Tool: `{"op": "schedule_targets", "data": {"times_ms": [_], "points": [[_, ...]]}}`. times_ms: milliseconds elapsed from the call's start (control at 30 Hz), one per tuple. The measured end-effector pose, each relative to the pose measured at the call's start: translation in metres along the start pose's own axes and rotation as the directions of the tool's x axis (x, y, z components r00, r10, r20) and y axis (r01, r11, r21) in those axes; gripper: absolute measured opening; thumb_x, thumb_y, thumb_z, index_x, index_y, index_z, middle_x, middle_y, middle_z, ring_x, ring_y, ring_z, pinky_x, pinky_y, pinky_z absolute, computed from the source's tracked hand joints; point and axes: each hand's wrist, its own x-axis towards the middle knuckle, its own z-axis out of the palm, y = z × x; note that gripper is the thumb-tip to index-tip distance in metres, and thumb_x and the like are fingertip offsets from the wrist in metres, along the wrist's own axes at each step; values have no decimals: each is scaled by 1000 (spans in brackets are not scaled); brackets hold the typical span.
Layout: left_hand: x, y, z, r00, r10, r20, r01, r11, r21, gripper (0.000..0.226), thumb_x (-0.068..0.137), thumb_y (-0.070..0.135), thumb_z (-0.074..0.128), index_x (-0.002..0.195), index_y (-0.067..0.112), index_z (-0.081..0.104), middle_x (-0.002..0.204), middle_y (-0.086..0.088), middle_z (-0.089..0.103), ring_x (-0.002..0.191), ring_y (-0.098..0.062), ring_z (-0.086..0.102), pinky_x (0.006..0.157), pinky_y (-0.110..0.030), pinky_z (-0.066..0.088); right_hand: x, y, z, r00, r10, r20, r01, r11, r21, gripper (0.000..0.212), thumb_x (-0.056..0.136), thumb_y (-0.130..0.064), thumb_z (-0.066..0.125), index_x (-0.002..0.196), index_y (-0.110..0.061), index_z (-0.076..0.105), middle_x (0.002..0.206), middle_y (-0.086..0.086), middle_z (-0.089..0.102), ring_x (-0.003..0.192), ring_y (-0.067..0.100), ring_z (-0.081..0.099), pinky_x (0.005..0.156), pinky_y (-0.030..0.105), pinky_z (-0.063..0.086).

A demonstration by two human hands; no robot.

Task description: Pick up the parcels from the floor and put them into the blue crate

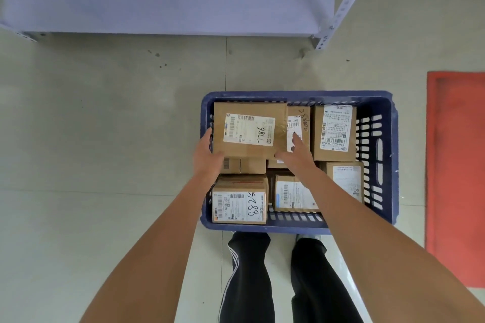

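My left hand (208, 157) grips the near left corner of a large parcel (249, 130) lying on top of other boxes in the far left of the blue crate (388, 165). My right hand (296, 156) lies at its right edge, fingers straight and relaxed. More parcels fill the crate beneath my forearms.

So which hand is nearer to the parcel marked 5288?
Left. The left hand grips the big top parcel's near-left edge, just beyond the 5288 parcel. The right hand rests further right, at the top parcel's right edge.
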Motion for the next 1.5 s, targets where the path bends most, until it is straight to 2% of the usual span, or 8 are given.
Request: {"op": "schedule_targets", "data": {"times_ms": [167, 300, 467, 600, 867, 1167, 1333, 1500], "points": [[-31, -31, -15, 1000, -27, 0, 27, 999, 25, 68, 88, 1, 57, 146, 21, 29, 148, -1, 39, 138, -19, 36, 110, -35, 35, -35, 29, 5, 1000, 30, 4, -30, 1000, -7, 81, 87, -11, 62, 152, -19, 13, 150, 8, 34, 130, 27, 46, 95, 33, 45], [-60, -61, -13, 999, -50, 0, 49, 978, 201, 79, 80, -3, 64, 146, 18, 27, 148, -5, 36, 137, -23, 35, 110, -39, 37, -65, 69, 28, 992, 78, 99, -56, 975, -215, 80, 83, -11, 67, 149, -16, 21, 147, 10, 39, 118, 27, 54, 86, 33, 50], [-80, -115, -3, 998, 56, 18, -59, 928, 368, 81, 73, 11, 75, 140, 16, 31, 143, -5, 35, 130, -23, 40, 100, -36, 45, -78, 113, 59, 990, 23, 137, 61, 815, -576, 56, 85, -25, 62, 136, -19, 42, 134, 5, 55, 123, 25, 51, 102, 37, 45], [-83, -140, -1, 999, 34, -16, -26, 935, 354, 92, 72, 14, 79, 144, 20, 23, 141, -5, 37, 128, -21, 44, 94, -39, 51, -68, 119, 67, 996, -51, 73, 88, 715, -694, 43, 88, -33, 58, 128, -25, 49, 128, 3, 58, 123, 24, 51, 106, 41, 38], [-84, -150, 1, 993, -115, -1, 115, 991, 72, 81, 80, 7, 70, 145, 15, 23, 140, -9, 47, 128, -25, 47, 102, -36, 43, -58, 126, 73, 999, -42, -12, 20, 677, -736, 37, 93, -38, 50, 124, -17, 53, 127, 7, 58, 123, 25, 48, 107, 42, 31], [-75, -158, 4, 996, -69, -64, 77, 989, 128, 57, 85, 12, 66, 136, 10, 40, 131, -13, 57, 120, -28, 56, 96, -38, 49, -59, 135, 82, 990, -124, -71, 20, 610, -792, 35, 96, -38, 43, 121, -16, 54, 122, 9, 60, 117, 26, 50, 102, 39, 36], [-80, -165, 6, 986, -106, -127, 120, 987, 108, 63, 86, 13, 65, 140, 10, 35, 132, -13, 55, 119, -29, 55, 98, -38, 46, -69, 140, 77, 981, -183, -66, 77, 674, -735, 35, 95, -39, 46, 118, -13, 53, 122, 8, 59, 117, 26, 51, 101, 38, 37], [-126, -158, -1, 971, -134, -196, 148, 987, 59, 67, 86, 16, 65, 144, 13, 31, 139, -13, 50, 122, -29, 54, 99, -36, 45, -113, 149, 53, 970, -240, -49, 140, 705, -695, 47, 94, -36, 50, 135, -14, 42, 135, 8, 51, 125, 26, 47, 102, 39, 41]]}}
